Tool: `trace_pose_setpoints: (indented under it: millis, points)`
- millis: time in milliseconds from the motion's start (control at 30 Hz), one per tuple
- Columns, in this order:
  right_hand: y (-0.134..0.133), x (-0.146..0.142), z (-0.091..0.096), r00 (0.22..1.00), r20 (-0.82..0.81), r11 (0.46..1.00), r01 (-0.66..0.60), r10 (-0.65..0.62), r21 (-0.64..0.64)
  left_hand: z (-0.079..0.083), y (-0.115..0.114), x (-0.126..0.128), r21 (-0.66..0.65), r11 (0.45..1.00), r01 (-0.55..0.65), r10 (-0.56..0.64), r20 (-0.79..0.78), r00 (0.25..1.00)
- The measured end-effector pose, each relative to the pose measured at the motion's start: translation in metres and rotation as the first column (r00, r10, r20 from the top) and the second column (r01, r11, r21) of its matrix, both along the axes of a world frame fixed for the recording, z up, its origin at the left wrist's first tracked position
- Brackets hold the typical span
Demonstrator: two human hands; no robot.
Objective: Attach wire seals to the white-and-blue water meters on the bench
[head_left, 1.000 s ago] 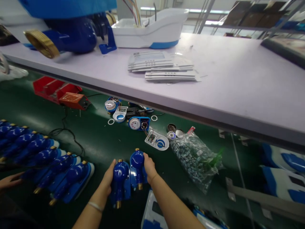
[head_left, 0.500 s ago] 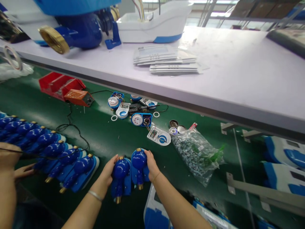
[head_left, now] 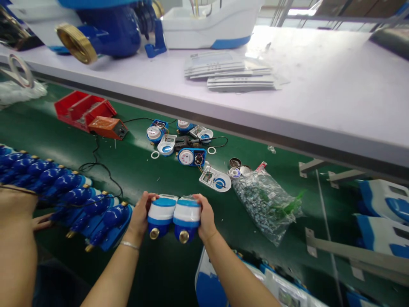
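My left hand [head_left: 139,215] grips a blue and white water meter [head_left: 159,215] by its left side. My right hand [head_left: 206,217] grips a second meter [head_left: 186,217] by its right side. Both meters are lifted a little above the green belt [head_left: 159,179], pressed side by side, with their brass ends facing me. A row of several blue meters [head_left: 64,194] lies on the belt just left of my left hand.
Another person's arm [head_left: 15,238] and hand [head_left: 41,221] sit at the far left. Opened meter parts [head_left: 191,155], a bag of screws [head_left: 266,204] and a red tray [head_left: 83,111] lie further up the belt. A white shelf [head_left: 287,102] overhangs the belt.
Both meters lay flat on the belt, blue backs up; my hands have lifted and tipped them, so the white tops and brass ends now show. The view has shifted slightly.
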State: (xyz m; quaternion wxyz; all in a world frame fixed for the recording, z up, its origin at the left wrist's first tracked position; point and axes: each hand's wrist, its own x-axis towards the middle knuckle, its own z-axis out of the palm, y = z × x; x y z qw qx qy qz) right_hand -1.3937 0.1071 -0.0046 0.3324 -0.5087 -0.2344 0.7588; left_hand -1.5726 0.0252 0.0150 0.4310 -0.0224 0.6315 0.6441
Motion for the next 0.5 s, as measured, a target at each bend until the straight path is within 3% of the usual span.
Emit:
trace_pose_setpoints:
  millis: [67, 133, 267, 367, 500]
  points:
    - [-0.011, 0.003, 0.004, 0.995, 0.094, 0.99, -0.045, 0.032, 0.137, -0.006, -0.011, -0.003, 0.065, 0.997, 0.043, -0.039, -0.065, 0.997]
    - [-0.026, 0.009, 0.007, 0.971, 0.22, 0.944, -0.16, 0.097, 0.289, -0.007, -0.027, -0.001, 0.076, 0.992, 0.096, -0.087, -0.107, 0.99]
    - [-0.067, 0.019, 0.017, 0.854, 0.443, 0.824, -0.444, 0.272, 0.352, 0.008, -0.064, 0.011, -0.014, 0.969, 0.247, -0.247, -0.022, 0.969]
    - [-0.106, 0.022, 0.027, 0.709, 0.609, 0.699, -0.635, 0.357, 0.329, 0.019, -0.092, 0.014, -0.137, 0.917, 0.374, -0.36, 0.113, 0.926]
    - [-0.137, 0.025, 0.042, 0.452, 0.82, 0.466, -0.844, 0.35, 0.267, 0.018, -0.119, 0.008, -0.191, 0.882, 0.431, -0.419, 0.101, 0.902]
